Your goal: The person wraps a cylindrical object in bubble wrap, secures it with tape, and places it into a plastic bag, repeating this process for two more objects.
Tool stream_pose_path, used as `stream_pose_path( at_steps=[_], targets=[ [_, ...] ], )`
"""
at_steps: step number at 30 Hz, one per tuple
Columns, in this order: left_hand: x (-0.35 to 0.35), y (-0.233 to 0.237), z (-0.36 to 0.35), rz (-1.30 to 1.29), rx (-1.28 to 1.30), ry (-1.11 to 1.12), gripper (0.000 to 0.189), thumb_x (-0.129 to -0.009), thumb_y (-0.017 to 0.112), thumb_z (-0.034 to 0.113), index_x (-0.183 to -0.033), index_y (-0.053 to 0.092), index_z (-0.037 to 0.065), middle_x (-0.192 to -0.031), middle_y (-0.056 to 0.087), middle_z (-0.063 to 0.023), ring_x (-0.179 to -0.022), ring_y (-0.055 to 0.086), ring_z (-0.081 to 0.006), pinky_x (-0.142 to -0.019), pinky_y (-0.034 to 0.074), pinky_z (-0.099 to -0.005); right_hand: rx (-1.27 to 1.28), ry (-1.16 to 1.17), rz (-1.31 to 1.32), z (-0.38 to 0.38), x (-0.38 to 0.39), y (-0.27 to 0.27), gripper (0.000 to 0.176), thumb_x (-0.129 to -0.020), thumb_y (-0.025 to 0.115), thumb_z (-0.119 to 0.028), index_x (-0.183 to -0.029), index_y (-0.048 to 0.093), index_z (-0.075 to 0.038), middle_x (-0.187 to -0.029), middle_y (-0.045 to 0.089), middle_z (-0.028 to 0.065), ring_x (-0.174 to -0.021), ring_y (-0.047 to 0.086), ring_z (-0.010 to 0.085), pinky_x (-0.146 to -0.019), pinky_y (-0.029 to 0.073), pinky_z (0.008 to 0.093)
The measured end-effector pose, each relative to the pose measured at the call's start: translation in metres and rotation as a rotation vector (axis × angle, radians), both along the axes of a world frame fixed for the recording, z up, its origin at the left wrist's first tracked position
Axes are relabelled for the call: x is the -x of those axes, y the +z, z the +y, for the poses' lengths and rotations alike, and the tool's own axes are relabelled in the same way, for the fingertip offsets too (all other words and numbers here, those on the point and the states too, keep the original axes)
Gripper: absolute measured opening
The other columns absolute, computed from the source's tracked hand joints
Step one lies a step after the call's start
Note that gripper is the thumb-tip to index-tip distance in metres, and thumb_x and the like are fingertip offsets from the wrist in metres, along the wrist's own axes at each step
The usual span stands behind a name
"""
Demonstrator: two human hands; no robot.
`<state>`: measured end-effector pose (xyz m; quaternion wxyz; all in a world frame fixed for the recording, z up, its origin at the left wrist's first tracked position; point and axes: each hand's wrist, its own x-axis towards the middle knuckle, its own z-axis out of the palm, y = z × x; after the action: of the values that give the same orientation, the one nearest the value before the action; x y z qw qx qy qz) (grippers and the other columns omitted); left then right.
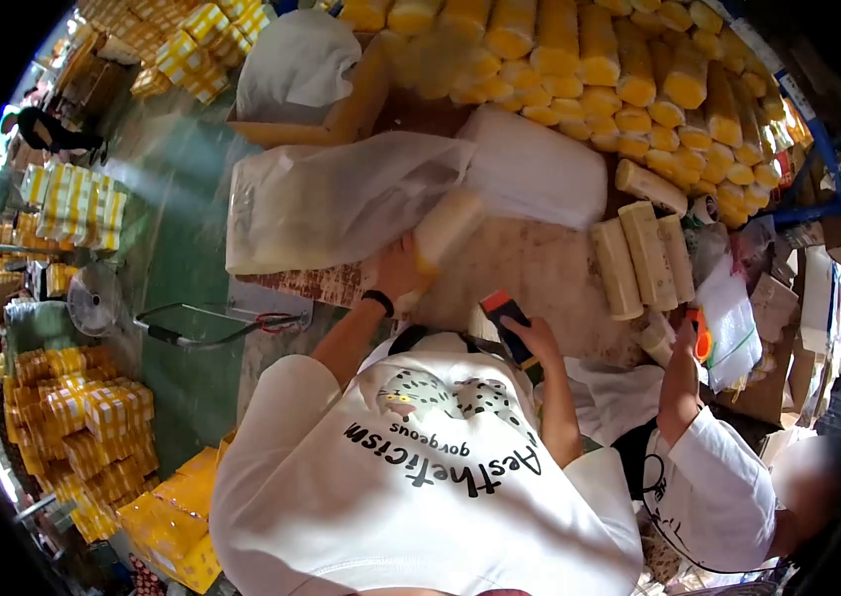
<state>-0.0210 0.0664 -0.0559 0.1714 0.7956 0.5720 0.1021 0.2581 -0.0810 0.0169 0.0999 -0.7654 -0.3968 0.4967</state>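
Observation:
My left hand, with a black band at the wrist, is at the near end of a pale cylindrical roll with yellow at its lower end. The fingers close on its side, partly hidden. Behind it a translucent plastic film spreads over the left part of the worktable. My right hand grips a dark blue block-shaped tool with an orange-red end, close over the table's front edge. A white plastic-wrapped bundle lies farther back.
Several pale rolls lie on the right. Yellow-ended rolls are piled behind the table. An open carton with a white bag stands back left. A co-worker on my right holds an orange tool. Yellow parcels and a fan stand left.

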Motion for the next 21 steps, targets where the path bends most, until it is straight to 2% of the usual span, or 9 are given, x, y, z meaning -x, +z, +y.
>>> stream_pose_path(
  at_steps=[1,4,5,7,10,13,16,18,21],
  targets=[
    [-0.004,0.007,-0.007,0.038,0.03,0.012,0.095,-0.071,0.068,0.051,-0.139,0.029,-0.002,-0.124,0.05,-0.0237,-0.111,0.051,-0.0417,-0.094,0.041,-0.0486,-0.003,-0.08,-0.009,-0.008,-0.005,0.002,0.064,-0.073,0.07,-0.055,-0.079,0.066,0.008,-0.069,0.065,0.0153,-0.063,0.064,0.0224,-0.059,0.047,0.0339],
    [-0.016,-0.014,-0.033,0.584,-0.548,-0.042,0.089,-0.074,0.067,0.048,-0.138,0.03,-0.001,-0.127,0.047,-0.0244,-0.111,0.05,-0.0418,-0.094,0.04,-0.0497,-0.045,-0.249,0.037,-0.024,-0.023,-0.007,0.059,-0.074,0.071,-0.053,-0.076,0.066,0.005,-0.068,0.064,0.0103,-0.06,0.062,0.0184,-0.055,0.046,0.0315],
    [-0.016,-0.009,-0.043,0.478,-0.405,-0.115,0.088,-0.074,0.067,0.047,-0.138,0.03,-0.001,-0.127,0.047,-0.0248,-0.111,0.051,-0.0415,-0.094,0.039,-0.0502,-0.064,-0.285,0.036,-0.029,-0.029,-0.014,0.059,-0.074,0.071,-0.053,-0.076,0.066,0.005,-0.068,0.064,0.01,-0.059,0.061,0.0181,-0.055,0.046,0.031],
    [-0.019,0.05,-0.057,0.27,-0.113,-0.255,0.086,-0.076,0.067,0.044,-0.138,0.029,-0.001,-0.128,0.046,-0.0255,-0.11,0.051,-0.0409,-0.095,0.038,-0.0512,-0.096,-0.344,0.04,-0.036,-0.039,-0.025,0.059,-0.074,0.071,-0.054,-0.077,0.066,0.004,-0.067,0.064,0.0094,-0.058,0.061,0.0173,-0.053,0.046,0.0302],
    [-0.024,0.049,-0.055,0.028,0.081,-0.231,0.095,-0.079,0.069,0.044,-0.145,0.015,0.002,-0.13,0.04,-0.029,-0.115,0.047,-0.0432,-0.099,0.038,-0.0509,-0.11,-0.377,0.05,-0.04,-0.047,-0.034,0.059,-0.074,0.071,-0.056,-0.077,0.067,0.003,-0.066,0.063,0.0087,-0.057,0.061,0.0162,-0.052,0.045,0.0295],
    [-0.049,0.051,-0.05,-0.067,0.163,-0.167,0.107,-0.072,0.074,0.047,-0.147,0.01,0.003,-0.135,0.038,-0.0274,-0.122,0.042,-0.0424,-0.102,0.036,-0.0495,-0.111,-0.364,0.045,-0.041,-0.058,-0.036,0.059,-0.075,0.071,-0.056,-0.077,0.067,0.003,-0.066,0.063,0.0081,-0.057,0.061,0.0154,-0.053,0.046,0.0294],
    [-0.08,0.029,-0.057,-0.317,0.635,-0.116,0.112,-0.06,0.079,0.05,-0.142,0.022,0.0,-0.127,0.046,-0.0298,-0.112,0.048,-0.0473,-0.099,0.036,-0.0515,-0.152,-0.382,0.059,-0.046,-0.069,-0.037,0.058,-0.076,0.07,-0.056,-0.078,0.067,0.002,-0.067,0.064,0.0078,-0.058,0.062,0.0151,-0.054,0.046,0.0289],
    [-0.095,0.031,-0.074,-0.301,0.521,-0.115,0.112,-0.06,0.08,0.048,-0.142,0.022,-0.002,-0.127,0.045,-0.0301,-0.112,0.047,-0.049,-0.098,0.038,-0.0512,-0.151,-0.415,0.1,-0.048,-0.077,-0.038,0.057,-0.076,0.07,-0.055,-0.079,0.068,0.002,-0.068,0.065,0.0079,-0.058,0.062,0.0152,-0.056,0.047,0.0284],
    [-0.109,0.018,-0.088,-0.329,0.292,-0.108,0.106,-0.061,0.078,0.041,-0.142,0.023,-0.001,-0.127,0.045,-0.0291,-0.112,0.046,-0.0492,-0.097,0.039,-0.0508,-0.16,-0.449,0.139,-0.046,-0.073,0.017,0.057,-0.076,0.07,-0.055,-0.081,0.068,0.002,-0.07,0.066,0.0083,-0.06,0.063,0.0151,-0.058,0.048,0.028]
  ],
)
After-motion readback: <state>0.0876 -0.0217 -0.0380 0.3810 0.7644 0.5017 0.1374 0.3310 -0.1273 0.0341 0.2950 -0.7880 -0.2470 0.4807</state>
